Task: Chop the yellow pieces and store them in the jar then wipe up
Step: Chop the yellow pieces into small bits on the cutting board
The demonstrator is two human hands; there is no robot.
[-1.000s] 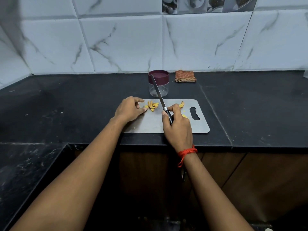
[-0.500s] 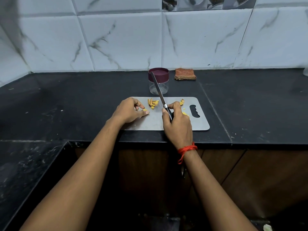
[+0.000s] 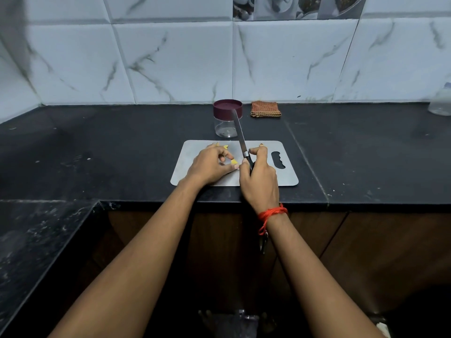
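Right hand (image 3: 260, 181) grips knife (image 3: 240, 137); left hand (image 3: 211, 164) pinches yellow piece (image 3: 234, 162) before lidded jar (image 3: 227, 118), cloth (image 3: 265, 109).

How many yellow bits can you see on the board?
3: one yellow piece at the left hand's fingertips, one behind that hand, and one behind the right hand holding the knife. More may hide under the hands.

Yellow pieces (image 3: 234, 162) lie mid-board, more at its twelve o'clock edge; the lidded clear jar (image 3: 227, 118) stands upright beyond.
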